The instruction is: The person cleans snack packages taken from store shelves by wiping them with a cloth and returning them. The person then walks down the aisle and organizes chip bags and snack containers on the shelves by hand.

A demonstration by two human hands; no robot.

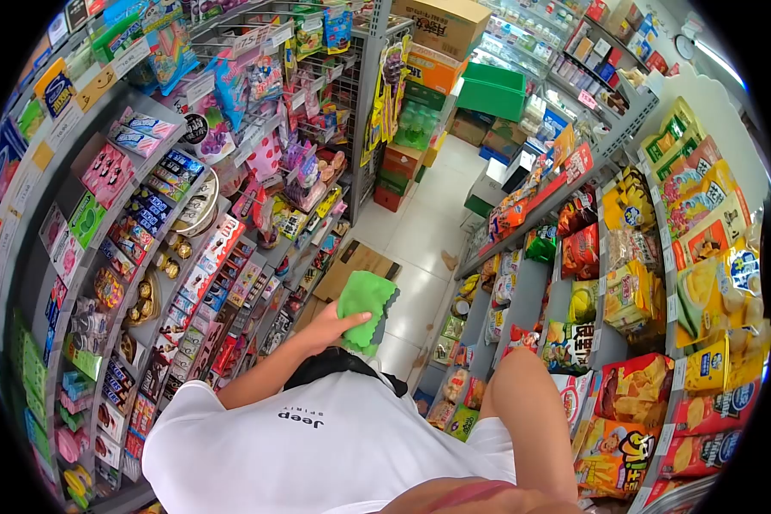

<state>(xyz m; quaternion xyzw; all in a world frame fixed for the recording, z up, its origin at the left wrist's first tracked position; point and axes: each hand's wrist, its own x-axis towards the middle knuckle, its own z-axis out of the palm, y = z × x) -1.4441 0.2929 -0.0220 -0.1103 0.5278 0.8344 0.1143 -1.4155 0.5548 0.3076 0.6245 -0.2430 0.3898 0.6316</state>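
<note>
"Green cloth point(367, 301), dark zigzag edge. Where do we log it?"

"Up over the aisle floor point(407, 224), in front of our white shirt point(308, 433). Our left hand point(327, 329) has it, fingers closed on the near side, thumb on top."

"Right hand?"

"Out of view, so we can't tell if it's open or holding anything. We only see the bent right arm point(535, 420), near the snack bags point(571, 345)."

"Around us?"

"Candy shelf point(164, 178) on our left, snack shelf point(611, 343) on our right, brown cardboard point(351, 264) by the cloth, green bin point(492, 91) up the aisle."
</note>
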